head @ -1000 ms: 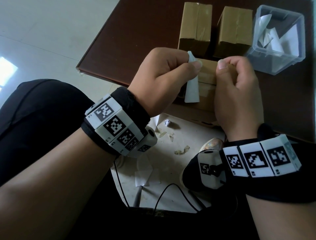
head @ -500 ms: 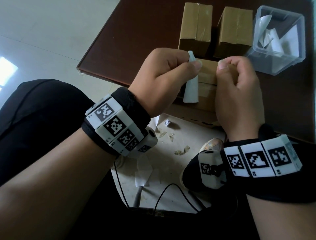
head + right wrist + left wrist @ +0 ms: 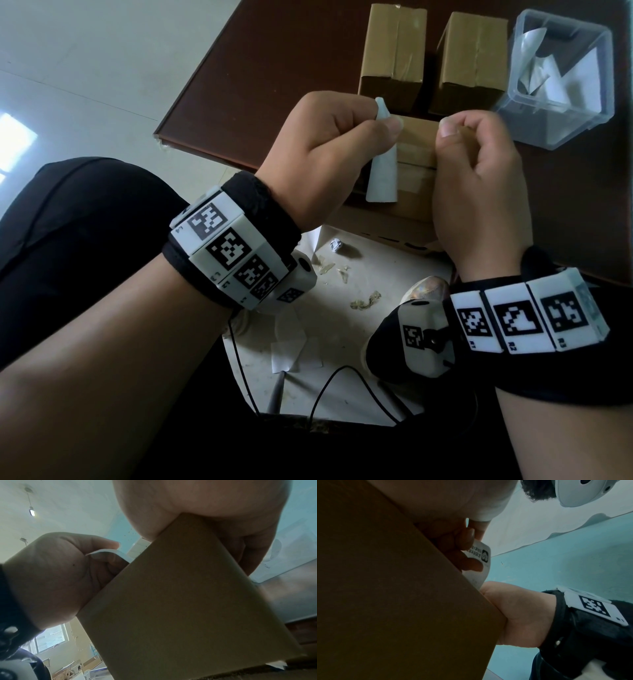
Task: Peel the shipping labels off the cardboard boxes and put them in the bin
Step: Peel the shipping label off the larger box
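Head view: left hand [image 3: 329,150] pinches label [image 3: 382,181]; right hand [image 3: 479,185] grips box [image 3: 416,154].

Your head camera looks down on both hands, while each wrist camera peers upward, close under the shared cardboard box [image 3: 416,164].

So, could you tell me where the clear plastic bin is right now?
In the head view the clear plastic bin stands at the table's far right, just right of the two cardboard boxes, with peeled labels inside.

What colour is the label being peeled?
White label, black print on its face; head view shows it best.
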### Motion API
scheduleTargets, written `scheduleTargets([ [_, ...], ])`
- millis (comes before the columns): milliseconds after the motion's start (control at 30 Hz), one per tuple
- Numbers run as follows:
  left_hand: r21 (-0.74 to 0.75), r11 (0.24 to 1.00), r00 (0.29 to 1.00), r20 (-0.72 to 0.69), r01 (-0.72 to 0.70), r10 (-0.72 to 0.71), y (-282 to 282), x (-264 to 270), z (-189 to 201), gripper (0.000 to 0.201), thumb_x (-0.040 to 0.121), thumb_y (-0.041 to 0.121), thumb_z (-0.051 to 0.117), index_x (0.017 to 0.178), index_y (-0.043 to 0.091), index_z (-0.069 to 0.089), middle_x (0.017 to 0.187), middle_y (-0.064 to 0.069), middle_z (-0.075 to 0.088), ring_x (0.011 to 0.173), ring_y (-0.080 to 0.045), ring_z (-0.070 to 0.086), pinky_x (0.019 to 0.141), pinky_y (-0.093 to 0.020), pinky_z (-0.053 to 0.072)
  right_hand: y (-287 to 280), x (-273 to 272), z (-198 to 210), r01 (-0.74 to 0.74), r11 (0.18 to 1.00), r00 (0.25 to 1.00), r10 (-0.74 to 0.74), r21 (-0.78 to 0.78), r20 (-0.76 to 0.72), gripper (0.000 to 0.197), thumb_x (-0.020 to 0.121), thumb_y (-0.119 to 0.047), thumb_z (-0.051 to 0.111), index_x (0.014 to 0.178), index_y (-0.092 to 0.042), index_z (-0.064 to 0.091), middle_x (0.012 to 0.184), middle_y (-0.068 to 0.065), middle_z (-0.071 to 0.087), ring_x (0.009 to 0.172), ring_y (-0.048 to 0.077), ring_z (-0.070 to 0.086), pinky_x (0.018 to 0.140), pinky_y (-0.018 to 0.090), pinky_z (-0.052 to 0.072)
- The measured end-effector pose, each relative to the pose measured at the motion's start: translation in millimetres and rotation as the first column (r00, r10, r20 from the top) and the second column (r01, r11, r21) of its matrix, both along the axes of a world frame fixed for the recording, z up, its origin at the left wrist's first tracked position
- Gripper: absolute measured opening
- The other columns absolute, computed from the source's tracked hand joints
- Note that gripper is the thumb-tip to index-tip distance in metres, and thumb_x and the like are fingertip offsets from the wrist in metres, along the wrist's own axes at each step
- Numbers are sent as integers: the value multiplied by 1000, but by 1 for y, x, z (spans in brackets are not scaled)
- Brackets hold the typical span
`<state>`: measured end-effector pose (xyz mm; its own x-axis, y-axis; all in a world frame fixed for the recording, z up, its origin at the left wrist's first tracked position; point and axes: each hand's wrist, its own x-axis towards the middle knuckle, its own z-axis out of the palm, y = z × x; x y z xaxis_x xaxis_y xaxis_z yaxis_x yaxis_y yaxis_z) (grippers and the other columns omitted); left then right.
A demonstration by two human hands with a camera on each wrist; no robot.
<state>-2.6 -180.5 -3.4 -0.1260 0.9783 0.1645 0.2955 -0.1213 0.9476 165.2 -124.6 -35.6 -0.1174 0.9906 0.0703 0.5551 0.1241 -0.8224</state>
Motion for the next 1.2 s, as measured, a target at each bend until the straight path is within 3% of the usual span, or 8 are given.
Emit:
scheduleTargets([
  [200, 6, 1000, 1000, 16, 2, -2, 0, 0, -1, 42, 98, 13, 54, 57, 15, 42, 56, 6, 33, 52, -20, 33, 52, -29, 31, 0, 0, 0, -4, 1000, 1000, 4, 3, -15, 28, 111, -43, 44, 122, -24, 61, 87, -20, 57, 77, -22, 52, 57, 3, 36],
  [367, 17, 1000, 1000, 16, 11, -11, 0, 0, -1, 40, 98, 14, 53, 60, 2, 47, 59, -11, 35, 55, -39, 38, 52, -38, 32, 0, 0, 0, -4, 1000, 1000, 5, 17, -30, 29, 111, -44, 46, 123, -23, 62, 88, -20, 57, 77, -21, 52, 59, 4, 37],
  [433, 17, 1000, 1000, 23, 13, -14, 0, 0, 0, 41, 97, 14, 54, 58, 8, 44, 58, -8, 34, 58, -43, 37, 52, -39, 32, 0, -1, -1, -2, 1000, 999, 3, 20, -32, 29, 111, -44, 47, 123, -23, 62, 88, -20, 57, 78, -22, 52, 60, 4, 38],
  [733, 22, 1000, 999, 40, -3, 3, 2, 0, 0, 43, 96, 12, 54, 56, 19, 39, 59, -7, 32, 59, -47, 38, 51, -42, 33, 0, -1, 0, -11, 1000, 999, 12, 19, -42, 28, 111, -40, 47, 123, -21, 62, 87, -19, 56, 76, -22, 52, 59, 5, 38],
  [867, 20, 1000, 999, 44, -1, 0, 1, -1, -1, 40, 96, 12, 54, 57, 13, 42, 59, -8, 33, 57, -44, 40, 50, -39, 33, 0, -1, 0, -8, 1000, 999, 8, 20, -44, 28, 111, -41, 47, 123, -21, 62, 88, -21, 57, 77, -23, 52, 61, 3, 38],
  [967, 19, 1000, 999, 46, 0, -1, 1, -1, -1, 39, 95, 12, 55, 58, 11, 44, 57, 1, 32, 55, -40, 34, 50, -34, 30, 0, -1, 0, -8, 1000, 999, 9, 20, -46, 27, 111, -41, 47, 122, -22, 62, 87, -20, 57, 77, -23, 52, 60, 4, 38],
  [1133, 27, 1000, 999, 53, -2, 1, 1, -2, -2, 38, 95, 12, 55, 61, -3, 48, 60, -10, 34, 57, -46, 39, 49, -42, 35, 0, -1, 0, -10, 1000, 999, 11, 20, -50, 27, 111, -41, 47, 123, -22, 62, 88, -21, 57, 78, -22, 53, 61, 3, 38],
  [1200, 29, 1000, 999, 54, -1, -1, 0, -1, -2, 39, 95, 12, 55, 60, -3, 47, 60, -10, 34, 57, -46, 40, 49, -42, 35, 0, -1, 0, -9, 1000, 999, 10, 21, -46, 28, 111, -41, 47, 124, -22, 63, 90, -22, 57, 80, -22, 52, 62, 3, 38],
])
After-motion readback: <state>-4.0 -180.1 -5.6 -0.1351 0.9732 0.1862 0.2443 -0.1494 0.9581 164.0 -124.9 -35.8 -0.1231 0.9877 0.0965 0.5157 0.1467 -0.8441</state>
